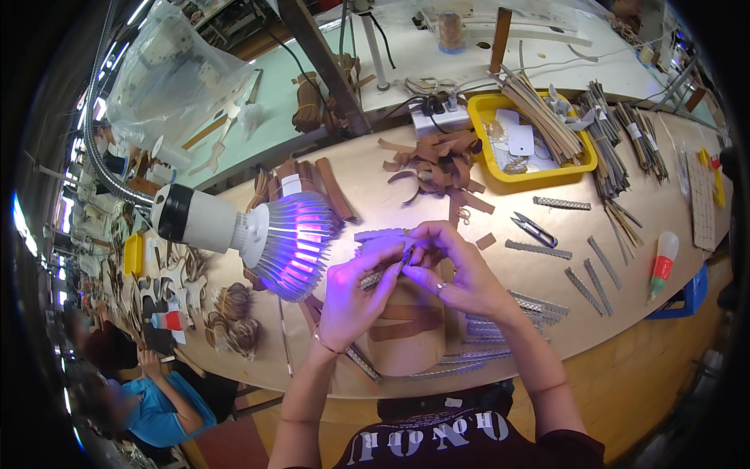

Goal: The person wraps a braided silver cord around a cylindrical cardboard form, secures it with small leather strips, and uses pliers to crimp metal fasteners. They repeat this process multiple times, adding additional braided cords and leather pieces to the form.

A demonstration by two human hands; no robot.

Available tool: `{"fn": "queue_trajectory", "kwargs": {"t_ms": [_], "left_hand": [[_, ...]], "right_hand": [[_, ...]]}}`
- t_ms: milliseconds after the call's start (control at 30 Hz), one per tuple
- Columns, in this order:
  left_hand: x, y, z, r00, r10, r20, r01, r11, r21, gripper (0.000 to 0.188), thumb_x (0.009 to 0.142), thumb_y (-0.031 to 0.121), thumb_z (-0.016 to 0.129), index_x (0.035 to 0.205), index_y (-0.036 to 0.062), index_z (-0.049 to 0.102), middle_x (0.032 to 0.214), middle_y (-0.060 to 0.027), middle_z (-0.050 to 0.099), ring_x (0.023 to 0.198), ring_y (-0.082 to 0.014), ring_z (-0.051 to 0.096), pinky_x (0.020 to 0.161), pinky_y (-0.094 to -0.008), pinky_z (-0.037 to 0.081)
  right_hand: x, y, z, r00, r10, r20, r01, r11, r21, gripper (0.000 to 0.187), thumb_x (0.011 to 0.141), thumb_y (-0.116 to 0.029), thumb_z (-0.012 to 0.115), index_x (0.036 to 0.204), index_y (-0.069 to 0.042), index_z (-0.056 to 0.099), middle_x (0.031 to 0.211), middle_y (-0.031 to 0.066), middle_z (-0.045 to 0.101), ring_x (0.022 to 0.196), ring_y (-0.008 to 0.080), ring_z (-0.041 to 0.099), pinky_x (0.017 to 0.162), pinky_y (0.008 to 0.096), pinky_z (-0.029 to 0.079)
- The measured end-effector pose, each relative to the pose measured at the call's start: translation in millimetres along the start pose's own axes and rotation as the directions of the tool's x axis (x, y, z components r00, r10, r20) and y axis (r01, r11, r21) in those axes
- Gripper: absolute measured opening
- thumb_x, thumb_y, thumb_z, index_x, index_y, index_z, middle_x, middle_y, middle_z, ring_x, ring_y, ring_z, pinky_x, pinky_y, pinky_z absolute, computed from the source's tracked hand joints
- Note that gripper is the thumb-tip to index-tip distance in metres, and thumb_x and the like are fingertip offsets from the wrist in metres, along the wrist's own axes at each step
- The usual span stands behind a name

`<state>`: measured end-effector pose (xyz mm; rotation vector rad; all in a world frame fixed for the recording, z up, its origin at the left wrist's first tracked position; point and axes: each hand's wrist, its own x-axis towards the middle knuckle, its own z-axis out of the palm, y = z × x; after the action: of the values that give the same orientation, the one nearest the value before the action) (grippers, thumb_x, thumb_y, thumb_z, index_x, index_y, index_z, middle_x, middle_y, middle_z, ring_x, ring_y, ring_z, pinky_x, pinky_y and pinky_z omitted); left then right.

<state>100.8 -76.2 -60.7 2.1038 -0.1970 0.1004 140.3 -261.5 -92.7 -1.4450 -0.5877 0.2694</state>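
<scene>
Close together over the middle of the table, my left hand point(355, 293) and my right hand point(461, 277) pinch a short braided strip point(370, 279). Part of the strip shows under my left fingers; the rest is hidden. A small dark piece point(408, 255) sits between the fingertips at its end, too small to make out. Beneath my hands lie flat brown strips point(406, 322). Several grey braided strips point(541, 305) are piled beside my right wrist. Just left of my left hand, a lamp point(293, 246) with a finned head casts violet light over it.
Snips point(534, 230) and loose braided strips point(600, 285) lie to the right, near a glue bottle point(664, 262). Farther back are brown scraps point(437, 164), a yellow tray point(539, 181) and a power strip point(440, 119). A person in blue point(168, 410) sits at the lower left.
</scene>
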Motion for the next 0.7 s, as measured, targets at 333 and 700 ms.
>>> {"fn": "queue_trajectory", "kwargs": {"t_ms": [333,700], "left_hand": [[-6,-8,9,0.991,-0.113,-0.078,0.090,0.964,-0.249,0.038,0.089,0.001,0.063,0.126,-0.0023,0.055,0.111,-0.0132,0.070,0.101,-0.0163,0.067,0.088,-0.0286,0.052],[-11,-9,15,0.989,-0.117,-0.093,0.101,0.982,-0.158,0.023,0.091,0.006,0.063,0.112,-0.0011,0.066,0.118,-0.0091,0.064,0.102,-0.0223,0.066,0.086,-0.0321,0.052]], "right_hand": [[3,0,1,0.959,-0.201,-0.198,0.090,0.885,-0.457,0.021,0.083,-0.005,0.072,0.101,-0.003,0.061,0.089,0.0098,0.061,0.078,0.0235,0.064,0.069,0.0337,0.051],[4,-3,-12,0.932,-0.360,0.042,0.274,0.621,-0.734,0.020,0.080,-0.015,0.073,0.099,-0.013,0.066,0.093,0.0065,0.062,0.081,0.0253,0.062,0.069,0.0369,0.049]]}}
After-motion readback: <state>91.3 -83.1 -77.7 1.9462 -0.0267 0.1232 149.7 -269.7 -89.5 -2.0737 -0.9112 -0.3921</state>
